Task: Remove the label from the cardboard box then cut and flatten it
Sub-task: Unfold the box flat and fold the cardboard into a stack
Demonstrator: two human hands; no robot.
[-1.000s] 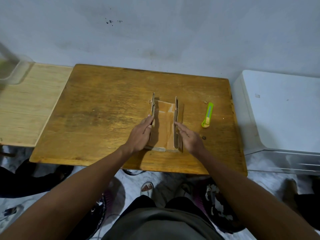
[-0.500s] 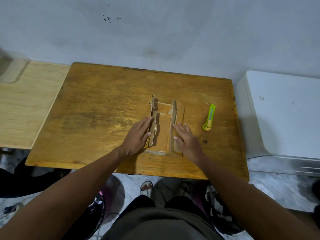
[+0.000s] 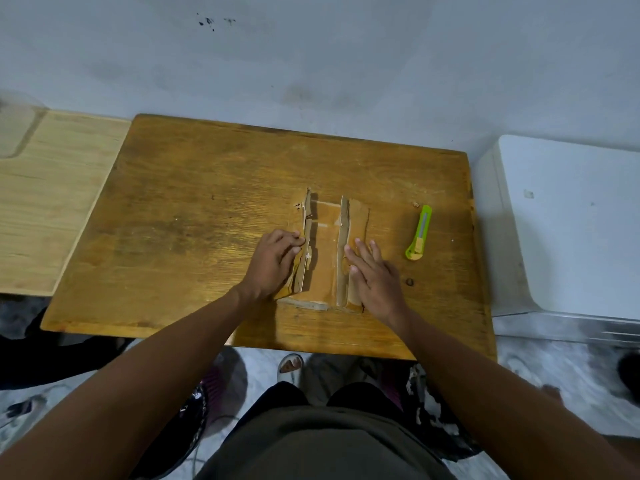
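A small brown cardboard box (image 3: 323, 258), cut open, lies on the wooden table (image 3: 194, 209) with its base flat. Its right side flap is pushed outward and down; my right hand (image 3: 372, 275) presses flat on it with straight fingers. The left flap still stands nearly upright, and my left hand (image 3: 275, 261) is against its outer side with fingers bent at the flap's edge. A green utility knife (image 3: 419, 233) lies on the table to the right of the box, apart from both hands.
A lighter wooden board (image 3: 45, 199) adjoins the table on the left. A white appliance (image 3: 568, 223) stands close on the right. A wall runs behind. My legs and assorted things on the floor lie below the table's near edge.
Both flaps stood upright a second ago. My right hand has pushed the right flap outward and down. My left hand has shifted onto the outer side of the left flap.
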